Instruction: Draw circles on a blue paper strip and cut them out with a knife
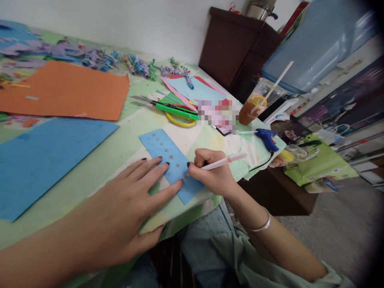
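A narrow blue paper strip [163, 146] lies slanted near the table's front edge, with a row of several small ring marks along it. My left hand [132, 200] is spread open, its fingertips resting on the strip's left side. In my right hand [213, 170] is a white and pink pen [226, 161], pinched between thumb and fingers. The pen's tip is hidden behind the thumb, over the strip's lower right part.
Orange paper [90, 92] and a large blue sheet [54, 160] lie left. Beyond the strip are a green cutter [177, 110], yellow-handled scissors [183, 122] and curled paper pieces. A drink cup [255, 102] and blue glue gun [267, 139] stand or lie right.
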Motion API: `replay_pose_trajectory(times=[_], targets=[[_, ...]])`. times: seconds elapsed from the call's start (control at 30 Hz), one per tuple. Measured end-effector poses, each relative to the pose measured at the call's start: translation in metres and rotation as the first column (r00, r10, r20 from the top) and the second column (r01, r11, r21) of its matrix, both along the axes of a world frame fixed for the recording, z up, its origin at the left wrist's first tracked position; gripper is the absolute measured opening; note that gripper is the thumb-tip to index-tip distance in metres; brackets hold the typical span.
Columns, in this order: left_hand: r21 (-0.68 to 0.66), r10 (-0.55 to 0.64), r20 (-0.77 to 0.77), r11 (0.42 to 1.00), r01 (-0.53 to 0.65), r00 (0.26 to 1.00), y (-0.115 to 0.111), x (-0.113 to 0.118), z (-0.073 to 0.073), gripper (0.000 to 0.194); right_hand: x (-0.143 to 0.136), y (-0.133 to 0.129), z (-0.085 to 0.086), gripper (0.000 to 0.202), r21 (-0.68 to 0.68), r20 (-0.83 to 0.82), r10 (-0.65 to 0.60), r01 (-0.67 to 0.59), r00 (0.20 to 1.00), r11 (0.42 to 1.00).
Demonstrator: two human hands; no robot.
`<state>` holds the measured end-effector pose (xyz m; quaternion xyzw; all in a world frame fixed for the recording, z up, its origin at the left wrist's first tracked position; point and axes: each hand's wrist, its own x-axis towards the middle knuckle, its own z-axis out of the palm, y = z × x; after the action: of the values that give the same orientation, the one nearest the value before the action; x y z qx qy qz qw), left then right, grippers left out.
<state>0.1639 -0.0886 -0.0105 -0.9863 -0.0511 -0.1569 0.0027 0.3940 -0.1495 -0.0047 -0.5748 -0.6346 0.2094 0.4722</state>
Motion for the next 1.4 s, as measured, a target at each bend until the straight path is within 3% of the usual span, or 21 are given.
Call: replay_pose_trajectory(times=[0.17, 0.43, 0.6, 0.9, 1.27, 1.4], targets=[[-0.051, 0.070, -0.001, 0.996, -0.070, 0.998, -0.0046, -0.0011, 0.0021, 0.067, -0.0001, -0.0005, 0.0004, 0.032, -0.035, 0.043, 0.016, -0.014, 0.999, 0.999], [-0.015, 0.014, -0.010, 1.000, -0.014, 1.000, 0.0021, -0.0017, -0.0009, 0.071, 0.0000, -0.0012, 0.0016, 0.031, -0.038, 0.004, 0.081, -0.081, 0.997, 0.996], [-0.055, 0.068, 0.004, 0.996, -0.068, 0.998, -0.0038, -0.0006, -0.0002, 0.068, 0.0006, -0.0016, 0.0016, 0.032, -0.072, 0.003, 0.065, -0.064, 0.998, 0.995], [-0.057, 0.054, -0.015, 0.997, -0.055, 0.998, -0.0040, -0.0007, 0.0009, 0.066, -0.0003, 0.0005, 0.0003, 0.031, -0.007, 0.032, 0.042, -0.041, 0.999, 0.999], [-0.004, 0.004, -0.011, 1.000, -0.004, 1.000, 0.0020, -0.0022, -0.0010, 0.068, -0.0005, -0.0011, 0.0014, 0.031, -0.057, 0.012, 0.016, -0.015, 1.000, 0.998], [-0.042, 0.071, -0.008, 0.997, -0.071, 0.997, -0.0045, -0.0009, 0.0014, 0.065, -0.0009, -0.0003, 0.0007, 0.031, -0.017, 0.060, 0.036, -0.035, 0.998, 0.999]])
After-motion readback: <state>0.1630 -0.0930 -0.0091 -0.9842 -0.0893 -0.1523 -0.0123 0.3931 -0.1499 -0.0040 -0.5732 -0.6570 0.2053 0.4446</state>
